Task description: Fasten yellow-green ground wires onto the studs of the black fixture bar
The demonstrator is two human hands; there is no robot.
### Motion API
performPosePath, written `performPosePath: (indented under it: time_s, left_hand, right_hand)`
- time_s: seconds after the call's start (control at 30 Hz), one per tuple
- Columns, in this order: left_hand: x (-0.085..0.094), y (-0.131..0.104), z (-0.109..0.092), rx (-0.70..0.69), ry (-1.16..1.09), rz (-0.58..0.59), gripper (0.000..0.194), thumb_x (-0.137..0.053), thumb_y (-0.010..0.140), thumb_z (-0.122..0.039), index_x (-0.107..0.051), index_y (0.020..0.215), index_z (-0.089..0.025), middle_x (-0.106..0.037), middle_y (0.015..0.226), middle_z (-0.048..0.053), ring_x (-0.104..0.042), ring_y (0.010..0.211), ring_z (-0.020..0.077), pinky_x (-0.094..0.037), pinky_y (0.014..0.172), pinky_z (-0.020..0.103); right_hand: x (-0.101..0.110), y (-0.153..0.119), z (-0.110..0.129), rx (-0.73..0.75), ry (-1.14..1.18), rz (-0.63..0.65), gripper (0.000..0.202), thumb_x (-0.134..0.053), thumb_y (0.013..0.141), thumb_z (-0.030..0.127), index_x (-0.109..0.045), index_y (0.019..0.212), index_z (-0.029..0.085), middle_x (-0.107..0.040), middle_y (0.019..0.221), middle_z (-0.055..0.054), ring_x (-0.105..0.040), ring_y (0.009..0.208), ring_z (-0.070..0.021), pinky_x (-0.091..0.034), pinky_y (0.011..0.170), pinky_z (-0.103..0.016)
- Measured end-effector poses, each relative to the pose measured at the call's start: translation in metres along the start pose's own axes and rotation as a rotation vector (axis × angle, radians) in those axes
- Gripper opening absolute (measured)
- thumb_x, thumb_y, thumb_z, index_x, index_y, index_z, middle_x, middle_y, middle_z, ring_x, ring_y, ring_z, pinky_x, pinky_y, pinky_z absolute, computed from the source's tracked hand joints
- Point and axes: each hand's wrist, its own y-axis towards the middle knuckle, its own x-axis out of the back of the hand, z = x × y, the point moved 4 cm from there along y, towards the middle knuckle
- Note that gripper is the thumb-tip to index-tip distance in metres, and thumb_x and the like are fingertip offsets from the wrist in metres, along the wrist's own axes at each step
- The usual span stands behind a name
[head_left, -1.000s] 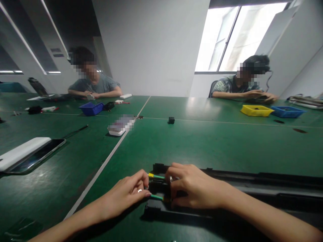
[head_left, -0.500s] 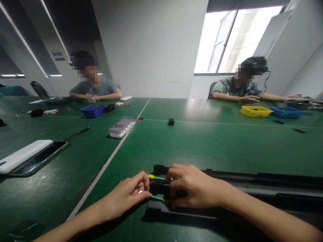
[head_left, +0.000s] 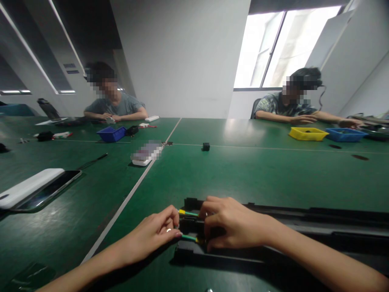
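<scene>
A long black plastic housing (head_left: 319,224) lies across the table in front of me, running off to the right. At its left end are a green wire with a yellow sleeve (head_left: 191,214) and, nearer to me, a second green wire (head_left: 189,238). My left hand (head_left: 159,229), just off that end, pinches the left ends of the wires between thumb and fingers. Over the housing, my right hand (head_left: 229,223) has its fingers curled at the wires' right ends; its fingertips and the exact contact are partly hidden.
A small black block (head_left: 206,147) sits mid-table. White power bank (head_left: 142,161) and a phone (head_left: 50,190) lie left. Dark blue (head_left: 111,135), yellow (head_left: 307,134) and blue bins (head_left: 345,135) stand farther back. Two people sit across the table.
My hands and the wires stay almost in place. Across the table, the person on the right has brought a hand to the blue bin.
</scene>
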Motion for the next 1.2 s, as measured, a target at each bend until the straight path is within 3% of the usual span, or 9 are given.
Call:
performPosePath:
  time_s: [0.27, 0.57, 0.8, 0.93, 1.03, 1.1, 1.2]
  left_hand:
    - [0.0, 0.001, 0.002, -0.008, -0.005, 0.0, 0.014, -0.051, 0.09, -0.032, -0.047, 0.089, -0.019, -0.04, 0.066, -0.007, -0.037, 0.061, 0.0116, -0.029, 0.056, 0.02]
    - [0.0, 0.0, -0.001, -0.012, -0.016, 0.001, 0.013, -0.052, 0.091, -0.031, -0.047, 0.09, -0.019, -0.041, 0.066, -0.007, -0.038, 0.061, 0.0114, -0.029, 0.055, 0.02]
    - [0.0, 0.001, 0.001, -0.029, -0.002, -0.004, 0.013, -0.053, 0.09, -0.031, -0.048, 0.089, -0.019, -0.042, 0.068, -0.007, -0.039, 0.063, 0.0117, -0.03, 0.056, 0.02]
    - [0.001, 0.001, 0.001, -0.041, -0.001, -0.012, 0.013, -0.053, 0.089, -0.031, -0.049, 0.087, -0.019, -0.043, 0.07, -0.007, -0.039, 0.064, 0.0116, -0.031, 0.057, 0.02]
    - [0.0, 0.001, 0.001, -0.041, -0.003, -0.006, 0.013, -0.053, 0.089, -0.031, -0.05, 0.089, -0.018, -0.043, 0.069, -0.007, -0.039, 0.064, 0.0118, -0.031, 0.057, 0.021]
    - [0.001, 0.002, 0.002, -0.043, -0.006, -0.009, 0.013, -0.053, 0.089, -0.031, -0.05, 0.089, -0.018, -0.043, 0.07, -0.006, -0.04, 0.064, 0.0119, -0.031, 0.058, 0.02]
    - [0.001, 0.002, 0.003, -0.047, -0.001, -0.019, 0.014, -0.054, 0.089, -0.032, -0.05, 0.088, -0.018, -0.044, 0.071, -0.006, -0.04, 0.064, 0.0119, -0.031, 0.057, 0.02]
  right_hand:
    - [0.006, 0.0, 0.0, 0.03, 0.014, -0.05, 0.023, -0.062, 0.086, 0.039, -0.069, 0.087, 0.018, -0.061, 0.093, -0.004, -0.053, 0.084, -0.0159, -0.04, 0.067, -0.027]
    - [0.02, -0.004, -0.001, -0.013, -0.019, -0.417, 0.028, -0.05, 0.094, 0.03, -0.067, 0.079, 0.014, -0.062, 0.079, -0.006, -0.051, 0.071, -0.0148, -0.039, 0.062, -0.027]
    - [0.041, -0.01, -0.001, -0.073, 0.076, -0.595, 0.039, -0.04, 0.098, 0.03, -0.067, 0.075, 0.015, -0.059, 0.076, -0.006, -0.054, 0.073, -0.015, -0.043, 0.066, -0.028]
    - [0.077, -0.026, 0.021, -0.111, 0.179, -0.743, 0.037, -0.042, 0.097, 0.029, -0.067, 0.073, 0.017, -0.058, 0.079, -0.004, -0.058, 0.072, -0.0145, -0.047, 0.065, -0.028]
    - [0.098, -0.045, 0.051, -0.094, 0.091, -0.776, 0.034, -0.04, 0.097, 0.026, -0.066, 0.074, 0.022, -0.059, 0.08, -0.004, -0.059, 0.072, -0.0154, -0.048, 0.062, -0.028]
    - [0.098, -0.058, 0.069, -0.066, -0.005, -0.717, 0.034, -0.039, 0.097, 0.026, -0.066, 0.078, 0.023, -0.06, 0.081, -0.005, -0.06, 0.071, -0.0154, -0.048, 0.059, -0.027]
    - [0.077, -0.075, 0.086, -0.068, -0.135, -0.616, 0.032, -0.042, 0.095, 0.031, -0.066, 0.076, 0.025, -0.062, 0.077, -0.006, -0.061, 0.069, -0.0175, -0.05, 0.059, -0.029]
